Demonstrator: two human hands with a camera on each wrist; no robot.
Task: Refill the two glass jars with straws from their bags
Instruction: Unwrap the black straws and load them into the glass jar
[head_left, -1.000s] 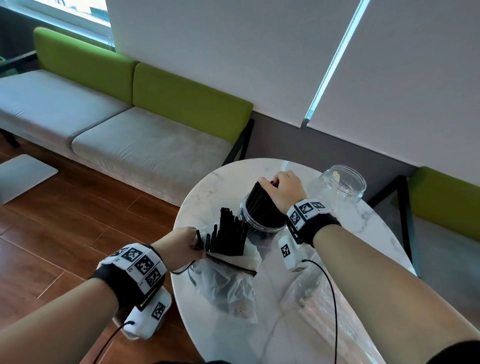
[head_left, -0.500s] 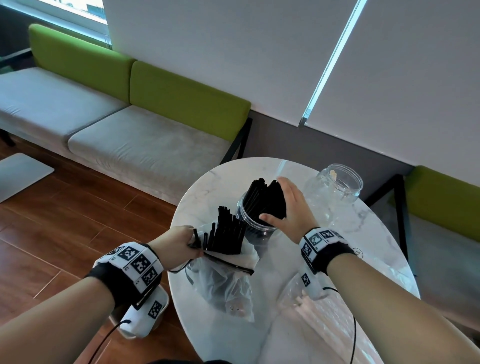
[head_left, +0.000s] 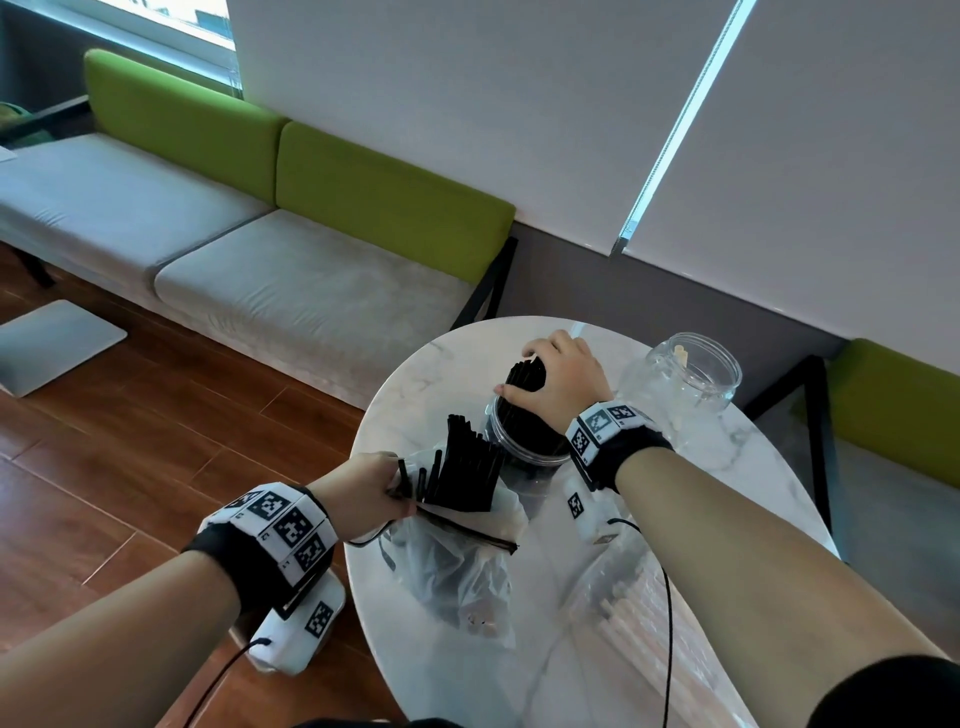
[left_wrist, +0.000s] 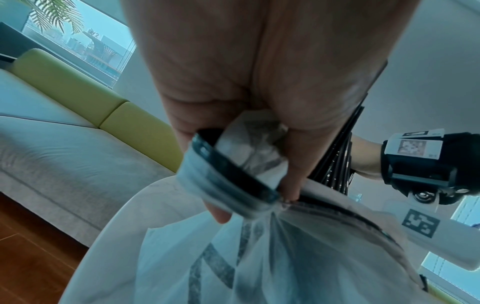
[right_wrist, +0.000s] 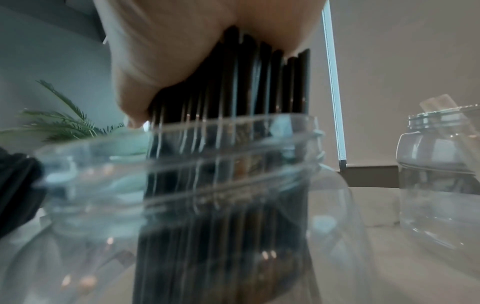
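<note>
The right hand (head_left: 558, 382) is curled round the tops of a bundle of black straws (right_wrist: 228, 144) that stands in the near glass jar (head_left: 524, 441), toward the middle of the round marble desk (head_left: 415, 374). In the right wrist view the fingers wrap the bundle just above the jar's rim, and the straws lean slightly instead of standing straight. The left hand (head_left: 363, 488) pinches the gathered mouth of the plastic bag (head_left: 457, 571) at the near left edge of the desk, with more black straws (head_left: 467, 475) fanning up out of it just beside the jar.

The likeliest slip is at release. If the right hand lets go while the bundle leans, the straws may splay, and some could ride over the rim onto the desk. The jar looks light and clear, so a sideways push from the hand could tip it or slide it toward the bag.

The bag is a second risk. It hangs partly over the desk's edge, and a looser pinch could let it sag and spill its straws to the floor.

The second glass jar (head_left: 685, 384) stands at the far right, holding only a few pale straws (right_wrist: 439, 105). The bag of pale straws (head_left: 623, 618) lies near right under the right forearm, where a careless sweep could drag it off.
</note>
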